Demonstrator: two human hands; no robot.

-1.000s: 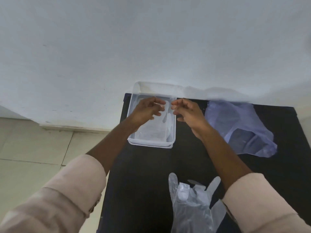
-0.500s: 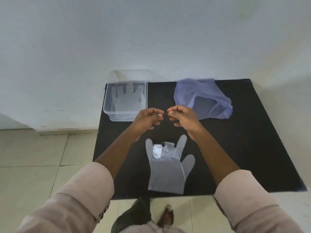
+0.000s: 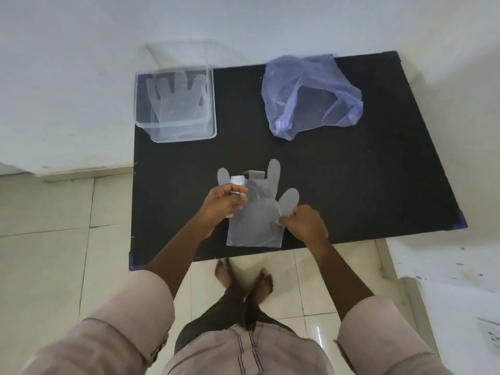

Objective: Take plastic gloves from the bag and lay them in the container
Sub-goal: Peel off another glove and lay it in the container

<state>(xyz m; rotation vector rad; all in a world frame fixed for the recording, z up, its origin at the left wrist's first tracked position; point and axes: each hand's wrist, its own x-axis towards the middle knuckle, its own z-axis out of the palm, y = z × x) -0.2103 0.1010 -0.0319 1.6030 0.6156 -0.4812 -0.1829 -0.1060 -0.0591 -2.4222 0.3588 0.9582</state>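
Near the front edge of the black table [image 3: 351, 185], both hands close on a clear plastic glove [image 3: 254, 223] lying flat there. The left hand [image 3: 223, 203] has its fingers curled shut, pinching the glove's left side, where a small pale folded strip seems to stick up between thumb and forefinger, though the thin film makes that hard to read. The right hand [image 3: 304, 221] is likewise closed in a pinch, gripping the glove's right edge just below its thumb lobe. The glove's cuff lies almost flush with the table's near edge; its finger lobes point away from the person, and two of them look folded over.

Beyond the hands, a wide stretch of bare table surface separates the glove from the things at the back. At the far left corner sits the clear rectangular container [image 3: 212, 131], its left wall close to the table's left edge, with another glove [image 3: 178, 101] spread flat inside, fingers toward the wall. At the far right, well apart from the container, lies the crumpled bluish bag [image 3: 311, 96], its top touching the table's back edge. The right side of the table is open. Pale floor tiles [image 3: 54, 239] run along the left and front.
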